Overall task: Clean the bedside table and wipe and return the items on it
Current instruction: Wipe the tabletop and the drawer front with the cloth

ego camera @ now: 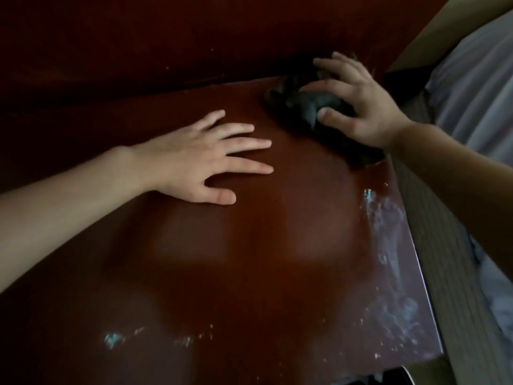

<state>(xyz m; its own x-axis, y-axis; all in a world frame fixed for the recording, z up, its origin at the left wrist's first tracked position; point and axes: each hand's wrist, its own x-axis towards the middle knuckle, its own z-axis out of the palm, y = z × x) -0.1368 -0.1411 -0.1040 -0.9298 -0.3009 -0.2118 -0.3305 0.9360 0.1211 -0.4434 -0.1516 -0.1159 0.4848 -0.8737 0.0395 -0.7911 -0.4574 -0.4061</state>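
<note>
Cloth (308, 104), dark and bunched, sits at the far right corner of the bedside table (249, 259), gripped by my right hand (358, 107); my left hand (194, 162) lies flat mid-table, fingers spread; pale smears (385, 226) streak the right edge.

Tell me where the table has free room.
Bare: the middle and near part of the table, from the left hand to the smears at the right edge. Crowded: the far right corner, where the right hand grips the cloth.
</note>
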